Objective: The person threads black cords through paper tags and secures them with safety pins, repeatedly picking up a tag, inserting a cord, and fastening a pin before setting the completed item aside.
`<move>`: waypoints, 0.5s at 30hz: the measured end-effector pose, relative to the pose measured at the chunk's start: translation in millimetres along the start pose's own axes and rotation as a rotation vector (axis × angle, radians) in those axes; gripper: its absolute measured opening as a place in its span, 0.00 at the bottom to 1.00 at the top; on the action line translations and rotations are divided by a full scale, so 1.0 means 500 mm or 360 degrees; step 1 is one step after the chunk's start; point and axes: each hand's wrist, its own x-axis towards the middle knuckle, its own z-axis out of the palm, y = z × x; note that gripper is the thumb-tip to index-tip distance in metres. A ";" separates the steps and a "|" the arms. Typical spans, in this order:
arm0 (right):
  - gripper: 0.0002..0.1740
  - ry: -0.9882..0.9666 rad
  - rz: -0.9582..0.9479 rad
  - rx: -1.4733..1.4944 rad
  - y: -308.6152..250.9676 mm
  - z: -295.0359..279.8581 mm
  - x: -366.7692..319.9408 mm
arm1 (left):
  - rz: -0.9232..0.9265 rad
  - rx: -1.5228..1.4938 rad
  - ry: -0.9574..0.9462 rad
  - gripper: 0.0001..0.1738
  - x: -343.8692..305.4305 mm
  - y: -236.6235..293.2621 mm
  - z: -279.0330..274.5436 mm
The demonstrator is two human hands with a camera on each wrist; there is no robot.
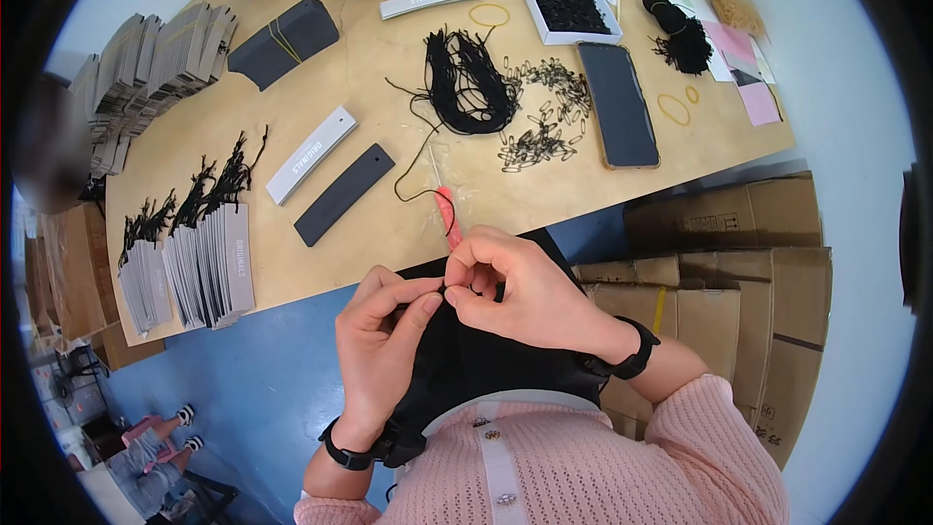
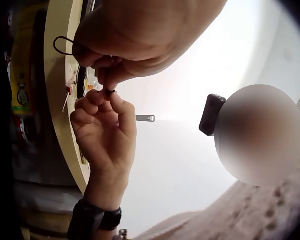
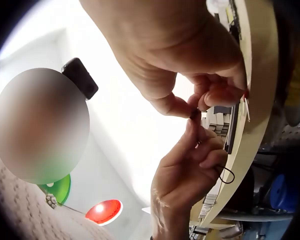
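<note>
Near the table's front edge, my left hand (image 1: 379, 335) and right hand (image 1: 530, 292) meet fingertip to fingertip in the head view. Both pinch a tiny dark piece (image 2: 109, 91), mostly hidden by the fingertips; its shape cannot be told. A thin black cord loop (image 2: 61, 46) sticks out beside my left hand (image 2: 145, 30), the upper one in the left wrist view; my right hand (image 2: 107, 130) is below. In the right wrist view, my right hand (image 3: 175, 45) is above and my left hand (image 3: 187, 170) below, the cord loop (image 3: 231, 176) beside it.
On the table (image 1: 369, 233) lie a black cord bundle (image 1: 471, 87), metal pins (image 1: 544, 141), a phone (image 1: 619, 105), a pink-handled tool (image 1: 447, 219), two strips, stacks of tags (image 1: 209, 262) and a white box (image 1: 583, 37). Cardboard boxes (image 1: 709, 301) stand at the right.
</note>
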 end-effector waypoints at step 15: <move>0.03 -0.0166 0.0403 0.0612 0.002 -0.050 -0.017 | -0.0261 -0.0141 -0.0266 0.11 0.001 0.028 -0.011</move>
